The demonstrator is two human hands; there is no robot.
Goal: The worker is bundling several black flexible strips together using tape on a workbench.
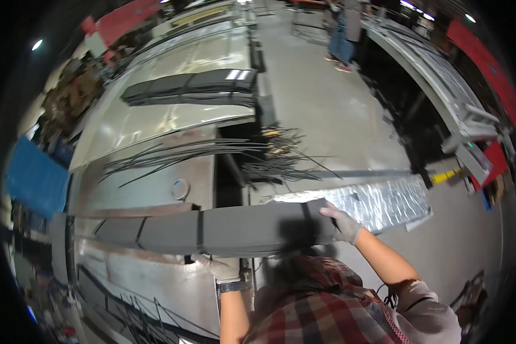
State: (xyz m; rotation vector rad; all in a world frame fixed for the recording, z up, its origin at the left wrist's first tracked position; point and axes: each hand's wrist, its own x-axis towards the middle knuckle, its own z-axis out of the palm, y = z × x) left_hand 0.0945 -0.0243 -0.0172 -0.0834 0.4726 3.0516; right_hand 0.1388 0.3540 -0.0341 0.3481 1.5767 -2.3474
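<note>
A long dark grey bundle of flat sheets (247,225), bound with several black straps, lies across in front of me at waist height. My right hand (343,225), in a pale glove, is closed round its right end with the thumb on top. At the near edge, left of the middle, my gloved left hand (219,268) grips the bundle from below; part of its fingers is hidden under it. A dark band circles my left wrist. Just beyond the bundle, a roll of tape (180,188) rests on the metal table (149,198).
Thin dark rods (183,150) lie across the table, their right ends hanging in a tangle. Farther off are similar strapped bundles (189,86). A silvery foil-wrapped slab (378,200) lies at right, near a grey machine frame (436,74). One person (344,34) stands in the far aisle.
</note>
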